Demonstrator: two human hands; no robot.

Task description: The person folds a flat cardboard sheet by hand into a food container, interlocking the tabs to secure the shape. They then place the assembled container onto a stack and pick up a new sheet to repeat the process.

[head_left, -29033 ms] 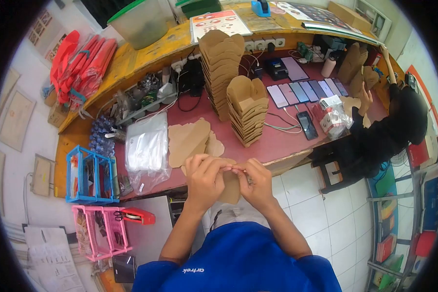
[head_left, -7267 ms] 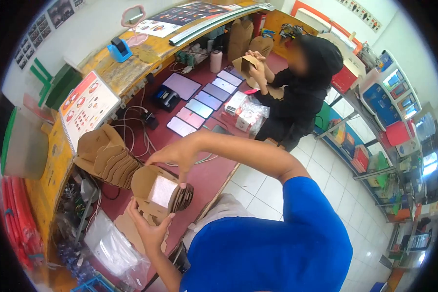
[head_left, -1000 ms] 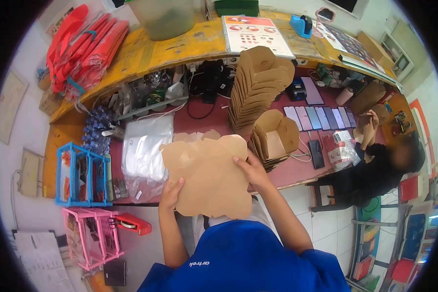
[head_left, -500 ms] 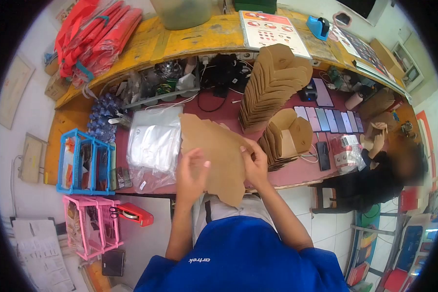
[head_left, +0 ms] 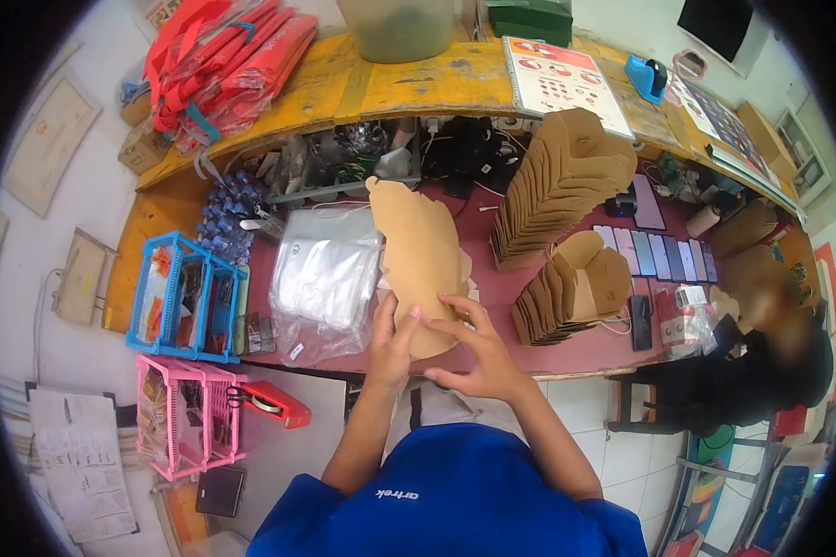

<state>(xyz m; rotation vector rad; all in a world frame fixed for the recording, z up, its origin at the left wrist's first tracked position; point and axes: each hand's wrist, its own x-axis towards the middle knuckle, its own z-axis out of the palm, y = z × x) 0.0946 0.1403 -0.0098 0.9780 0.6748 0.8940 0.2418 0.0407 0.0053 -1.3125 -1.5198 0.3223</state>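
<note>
A brown cardboard box blank (head_left: 420,246) stands out in front of me above the table edge, its sides bent so that it looks narrower. My left hand (head_left: 392,351) grips its near left part, thumb on the face and fingers at the edge. Curved over the near right part is my right hand (head_left: 481,357), fingers spread and thumb held apart, with fingertips against the card. To the right are a tall stack of nested folded cardboard boxes (head_left: 553,190) and a shorter stack (head_left: 562,297).
Clear plastic bags (head_left: 320,274) lie left of the blank, beside a blue basket rack (head_left: 181,297) and a pink one (head_left: 186,418). A red tape dispenser (head_left: 279,404) sits nearby. Phones (head_left: 655,252) line the right side, where another person (head_left: 762,362) sits. A yellow shelf (head_left: 390,88) runs behind.
The blank has gone from broad and flat to narrower, with its sides bent. My hands have come closer together; the right one has left the blank's right edge. The whole view has shifted slightly.
</note>
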